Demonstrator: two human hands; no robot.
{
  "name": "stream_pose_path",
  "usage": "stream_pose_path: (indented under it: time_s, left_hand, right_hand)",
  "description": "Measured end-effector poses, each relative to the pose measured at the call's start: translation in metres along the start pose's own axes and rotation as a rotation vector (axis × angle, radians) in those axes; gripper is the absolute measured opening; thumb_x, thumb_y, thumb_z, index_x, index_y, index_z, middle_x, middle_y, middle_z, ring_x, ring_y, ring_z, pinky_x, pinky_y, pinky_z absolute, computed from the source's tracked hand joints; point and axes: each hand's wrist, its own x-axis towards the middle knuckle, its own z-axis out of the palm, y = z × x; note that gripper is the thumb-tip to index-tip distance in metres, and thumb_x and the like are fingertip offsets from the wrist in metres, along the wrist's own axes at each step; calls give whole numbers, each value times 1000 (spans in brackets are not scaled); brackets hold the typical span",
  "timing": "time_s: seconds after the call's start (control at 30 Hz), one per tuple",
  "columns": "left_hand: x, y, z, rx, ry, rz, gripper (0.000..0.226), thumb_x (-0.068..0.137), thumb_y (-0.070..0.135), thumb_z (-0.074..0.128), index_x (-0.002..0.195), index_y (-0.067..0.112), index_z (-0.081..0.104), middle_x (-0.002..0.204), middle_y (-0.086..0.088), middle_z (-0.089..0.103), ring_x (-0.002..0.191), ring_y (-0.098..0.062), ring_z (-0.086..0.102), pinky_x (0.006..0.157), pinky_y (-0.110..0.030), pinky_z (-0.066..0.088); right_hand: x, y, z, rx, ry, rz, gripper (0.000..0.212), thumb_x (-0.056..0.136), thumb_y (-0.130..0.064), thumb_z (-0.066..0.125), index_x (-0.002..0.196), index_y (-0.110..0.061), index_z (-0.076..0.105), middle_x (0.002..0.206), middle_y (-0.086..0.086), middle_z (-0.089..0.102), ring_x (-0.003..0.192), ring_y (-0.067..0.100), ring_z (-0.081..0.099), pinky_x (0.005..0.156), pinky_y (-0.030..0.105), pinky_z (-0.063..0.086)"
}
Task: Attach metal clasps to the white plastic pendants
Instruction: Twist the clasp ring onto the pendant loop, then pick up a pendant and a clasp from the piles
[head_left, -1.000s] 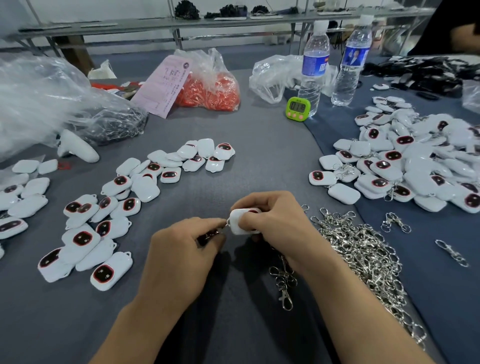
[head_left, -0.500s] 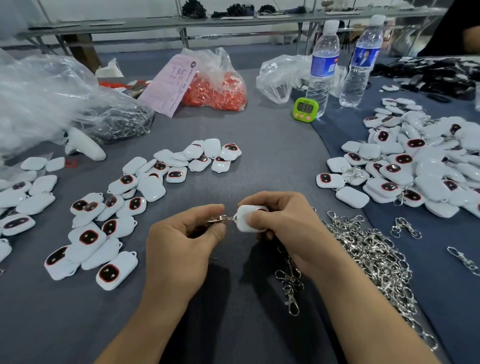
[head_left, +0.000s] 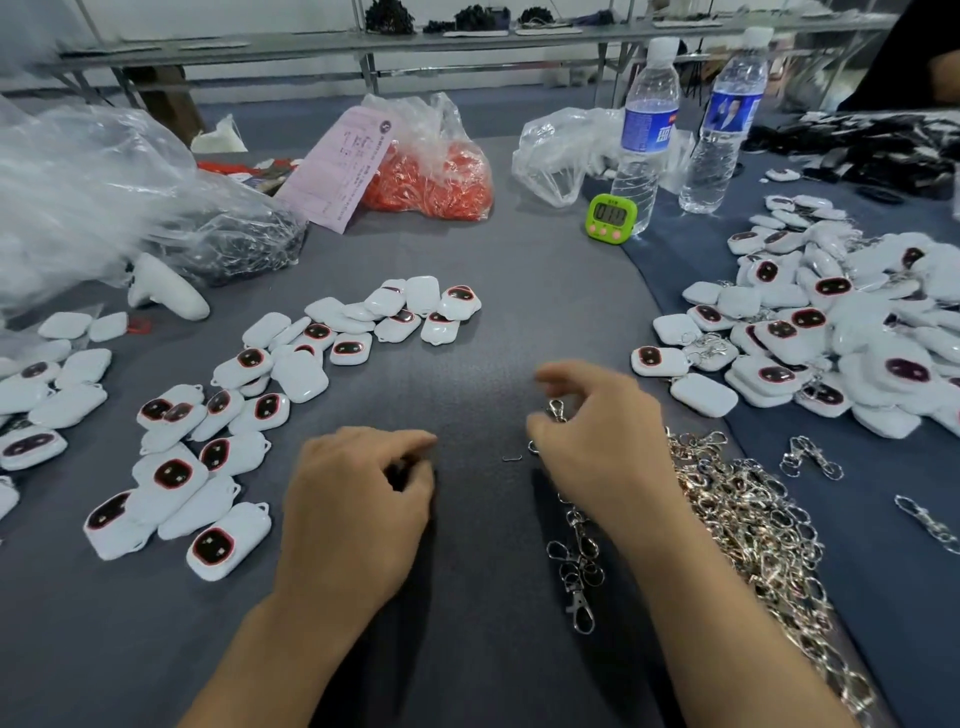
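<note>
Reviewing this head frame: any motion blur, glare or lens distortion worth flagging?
Head view: the right hand is motion-smeared at its upper fingers, the left hand sharp. Head view: glare whitens the clear plastic bag at far left, and the metal clasp pile glints. Head view: wide-angle distortion makes the rightmost water bottle lean; dark shadows sit under both hands.
</note>
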Motion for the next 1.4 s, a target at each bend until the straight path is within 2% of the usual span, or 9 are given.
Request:
stream_pose_path:
  time_s: [0.1,0.3,0.47,0.57,0.77,1.0,1.17,1.3,1.4]
  left_hand:
    - [11,-21,-7,229,104,-85,31,76,17,78,107,21,77,109,-2,74,108,-27,60,97,-44,42]
    - [18,-36,-17,444,-13,-279,55,89,40,56,137,13,56,142,-8,55,131,-29,48,107,-48,35]
    - [13,-28,-14,216,-25,-125,45,86,19,67,131,20,62,114,-5,70,104,-27,57,88,-40,44]
    - [14,-27,-9,141,-43,-76,46,89,16,68,134,23,62,128,3,64,118,-18,51,95,-31,39]
    - [17,-32,-6,167,-63,-34,30,92,23,63,122,23,65,121,6,63,109,-20,54,95,-36,40]
    - [16,-30,-8,176,-39,-131,22,86,42,70,102,28,72,97,8,54,94,-18,51,77,-37,42]
    - [16,-24,-13,-67,-71,-172,27,74,31,83,96,38,68,92,22,59,87,-2,57,70,-23,40]
    - [12,-15,-9,-175,-8,-261,39,74,29,84,92,41,52,83,28,60,79,16,56,63,-9,33]
    - [13,-6,-5,-491,-36,-354,35,79,24,80,100,39,56,85,14,69,70,-2,66,65,-21,48]
  right_hand:
    - [-8,-5,6,-266,-93,-53,27,86,-21,66,111,-28,74,110,-5,68,104,23,59,83,32,43]
    - [-11,-12,4,-190,-211,-115,26,87,-7,62,88,-29,77,84,-12,69,82,15,64,75,27,51]
    - [-16,-12,9,66,-182,-202,32,88,0,65,94,-27,81,81,-16,73,81,0,67,75,9,52]
    - [-18,-14,12,115,-109,-198,30,86,-2,68,95,-27,82,81,-18,73,85,-5,67,74,3,48]
    - [-16,-13,7,-162,-132,-145,13,81,-39,78,91,-31,78,83,-14,66,86,13,62,78,30,51]
    - [-17,-16,8,-96,-188,-141,15,80,-15,71,73,-28,74,72,-13,65,72,6,61,67,21,48]
    - [-13,-13,7,176,-159,-27,22,81,-6,72,68,-25,72,61,-10,68,52,1,58,53,10,42]
    - [-9,-12,9,342,-94,7,24,82,-3,73,70,-23,72,64,-6,69,55,6,59,60,23,48]
    - [-9,-15,9,625,-109,36,27,82,7,70,71,-18,72,61,5,68,53,17,59,56,34,49]
